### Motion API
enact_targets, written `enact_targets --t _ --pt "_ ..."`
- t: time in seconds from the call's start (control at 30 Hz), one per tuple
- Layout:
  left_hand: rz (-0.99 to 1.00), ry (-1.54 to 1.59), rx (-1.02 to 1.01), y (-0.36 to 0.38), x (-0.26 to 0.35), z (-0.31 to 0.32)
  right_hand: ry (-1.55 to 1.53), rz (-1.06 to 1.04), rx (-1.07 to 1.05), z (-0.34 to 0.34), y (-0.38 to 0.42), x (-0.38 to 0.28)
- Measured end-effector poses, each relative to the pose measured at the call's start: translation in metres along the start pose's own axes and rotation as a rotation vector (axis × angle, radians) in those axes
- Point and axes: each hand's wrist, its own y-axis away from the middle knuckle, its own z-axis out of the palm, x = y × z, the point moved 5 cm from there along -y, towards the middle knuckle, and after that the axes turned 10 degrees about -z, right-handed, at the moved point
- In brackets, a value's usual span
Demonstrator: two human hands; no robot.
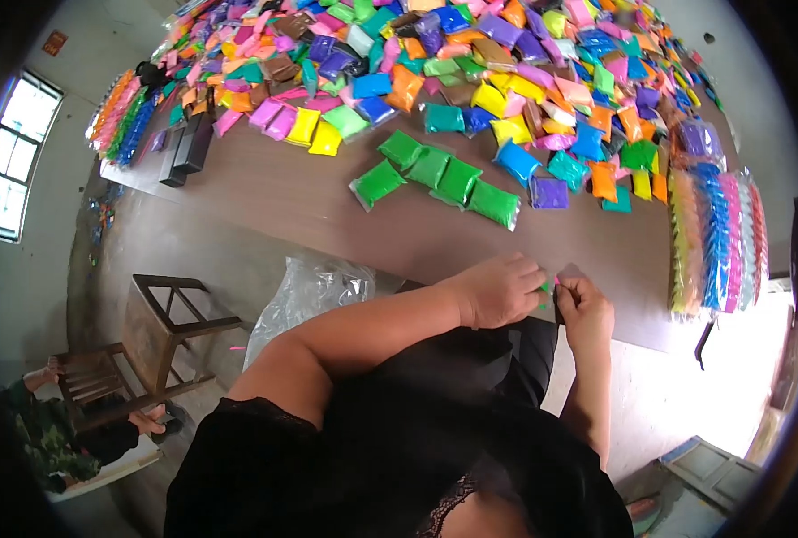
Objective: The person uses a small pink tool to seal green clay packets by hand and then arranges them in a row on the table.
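At the near edge of the tabletop (282, 184), right of centre, the left hand (502, 294) has curled fingers closed around a small bright-green piece (544, 289); the right hand (587, 307) pinches a tiny pink bit (557, 280) beside it. Materials: too small to determine. For control, keep both pinches light, fingertips close together.

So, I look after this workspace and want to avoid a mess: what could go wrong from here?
The left hand and right hand are near the table's edge, so anything they drop might fall off.

The five green packets lie close to the multicoloured pile and could get mixed in.

The clear plastic bag beside the left arm might get snagged.
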Motion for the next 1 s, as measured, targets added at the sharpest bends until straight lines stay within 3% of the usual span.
enact_targets --t 0.17,0.23,0.3,0.37,0.4,0.47,0.6,0.7,0.83,0.87,1.0 --pt "0.015 -0.041 0.017 -0.001 -0.001 -0.006 0.408 0.001 -0.074 -0.005 -0.007 -0.012" --pt "0.033 -0.026 -0.021 -0.002 0.003 0.0 0.548 -0.224 -0.059 -0.013 -0.012 -0.019" --pt "0.02 0.002 0.043 -0.004 0.005 -0.009 0.453 -0.203 0.0 -0.02 -0.013 -0.012" --pt "0.033 -0.031 0.019 -0.005 0.004 -0.008 0.174 0.057 -0.088 -0.021 -0.013 0.003" --pt "0.063 0.006 0.013 -0.007 0.006 -0.008 0.196 0.099 -0.08 -0.021 -0.011 0.01" --pt "0.017 -0.025 -0.003 -0.008 0.006 -0.011 -0.208 0.009 0.059 -0.016 -0.006 0.013" --pt "0.0 -0.001 0.02 -0.007 0.006 -0.014 -0.24 0.055 0.159 -0.013 -0.004 0.02" --pt "-0.131 0.28 0.056 -0.011 0.008 -0.047 -0.346 0.151 0.167 -0.011 -0.002 0.024" --pt "-0.238 1.082 -0.216 -0.016 0.046 -0.134 -0.283 0.111 0.107 -0.009 0.004 0.024" --pt "-0.248 1.089 -0.216 -0.017 0.055 -0.141 -0.266 0.066 0.109 -0.009 0.003 0.022" --pt "0.272 1.494 0.236 -0.025 0.104 -0.171 -0.266 0.074 0.123 -0.005 0.004 0.023"
